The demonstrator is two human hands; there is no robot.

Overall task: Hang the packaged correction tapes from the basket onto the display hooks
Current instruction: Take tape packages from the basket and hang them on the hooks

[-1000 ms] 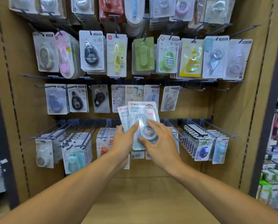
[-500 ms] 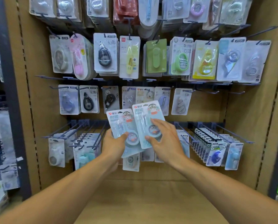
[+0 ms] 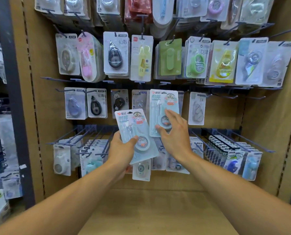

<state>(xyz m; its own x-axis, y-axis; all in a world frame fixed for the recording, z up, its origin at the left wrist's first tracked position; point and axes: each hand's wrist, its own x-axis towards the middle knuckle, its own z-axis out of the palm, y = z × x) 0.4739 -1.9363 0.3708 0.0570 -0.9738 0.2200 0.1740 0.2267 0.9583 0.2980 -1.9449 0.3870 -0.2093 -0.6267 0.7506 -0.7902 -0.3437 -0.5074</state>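
My left hand [image 3: 122, 151] grips a small stack of pale blue correction tape packs [image 3: 133, 126], thumb across the front card, tilted left. My right hand [image 3: 173, 134] pinches a single matching correction tape pack [image 3: 161, 106] by its lower part and holds it upright, raised in front of the middle row of display hooks [image 3: 160, 83]. The two packs are apart. The basket is out of view.
A brown pegboard display [image 3: 263, 133] carries rows of hanging correction tape packs. Long dark hooks [image 3: 253, 143] stick out from the bottom row on both sides. A bare hook [image 3: 254, 97] sits at the middle row's right. A dark upright post [image 3: 12, 99] stands at left.
My right hand has lifted one pack up and away from the stack, toward the middle hook row. The left hand holds the rest slightly lower. The camera has moved closer and panned.
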